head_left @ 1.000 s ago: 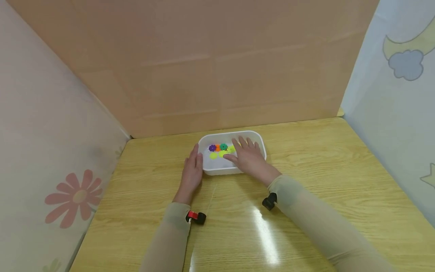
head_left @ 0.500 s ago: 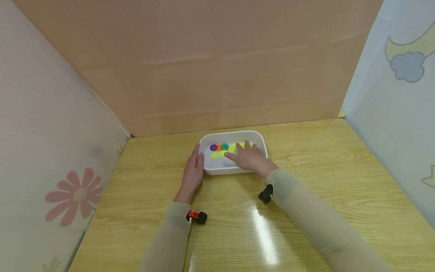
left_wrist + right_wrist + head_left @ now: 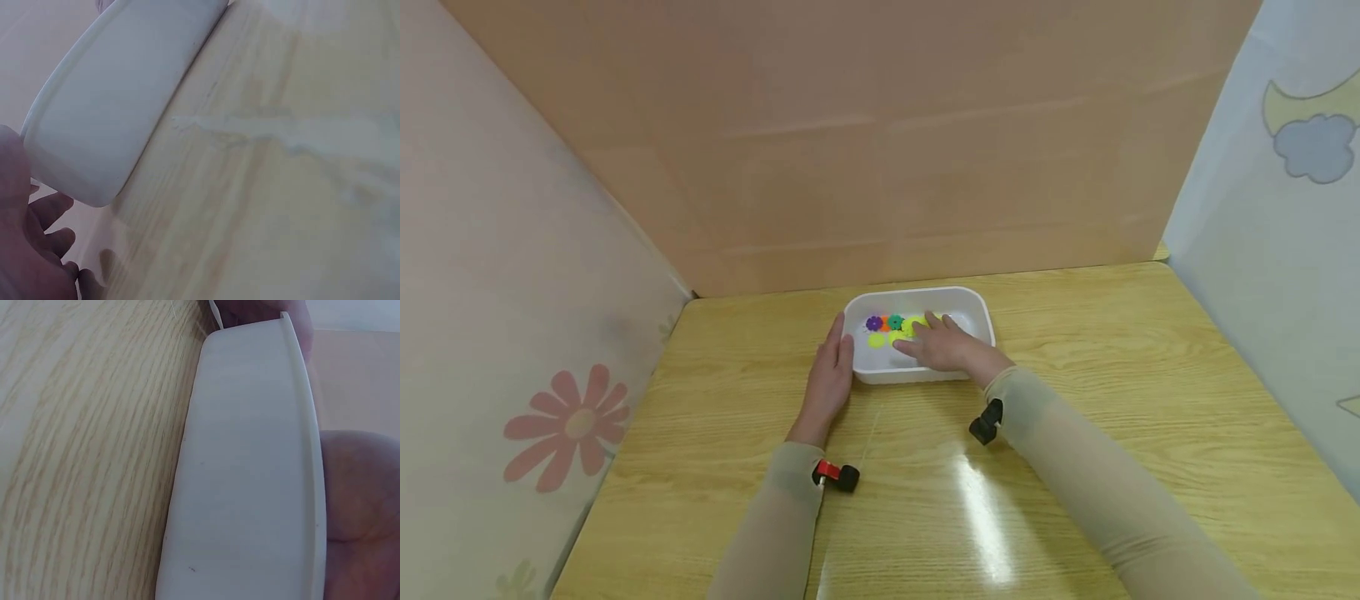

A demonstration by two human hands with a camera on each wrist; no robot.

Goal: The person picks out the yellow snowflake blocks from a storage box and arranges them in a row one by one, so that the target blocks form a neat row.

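Note:
In the head view, a white plastic tray (image 3: 861,360) sits on the table near the back panel. Its left end is held by my left hand (image 3: 829,379), thumb at the rim and fingers along the outer wall. My right hand (image 3: 946,346) reaches over the front rim with spread fingers, touching yellow pieces (image 3: 913,325). Left of these lie a purple notched disc (image 3: 874,323), an orange piece (image 3: 886,325) partly covered, and a green notched disc (image 3: 896,322). A yellow disc (image 3: 877,340) lies nearer the front. Both wrist views show the tray's outer wall (image 3: 250,462), which hides its contents.
The wooden table (image 3: 715,417) extends around the tray. A tan panel (image 3: 880,167) stands along its back edge. Pale walls flank it, with a pink flower picture (image 3: 578,423) at left and a cloud picture (image 3: 1317,148) at right.
My right hand has lowered into the tray and its fingertips have drawn leftward over the yellow pieces. My left hand keeps its place on the tray. The head view has shifted slightly.

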